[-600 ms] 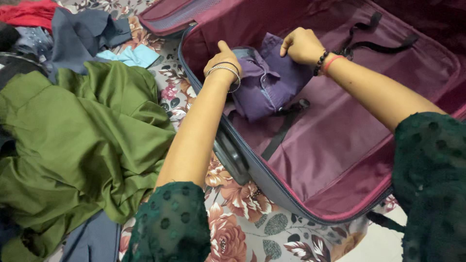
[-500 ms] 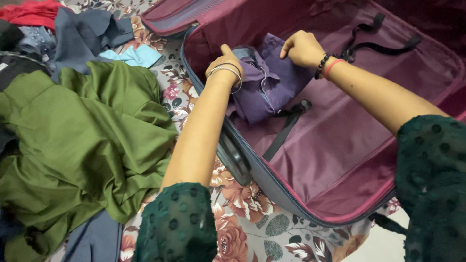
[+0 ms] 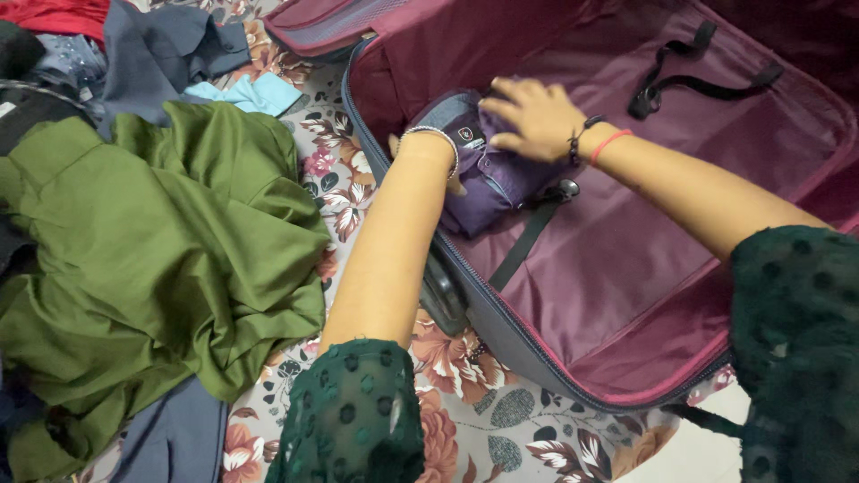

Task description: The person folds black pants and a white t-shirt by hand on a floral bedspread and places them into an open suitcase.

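Your right hand [image 3: 535, 119] presses flat, fingers spread, on the purple folded garment [image 3: 488, 179] in the suitcase [image 3: 626, 268] corner. Left hand [image 3: 438, 161] is tucked at its edge, grip hidden. Soft, light; hold by the folded edges.

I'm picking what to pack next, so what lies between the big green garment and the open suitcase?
In the head view, only a strip of floral sheet separates the green garment from the suitcase; the left forearm crosses above it.
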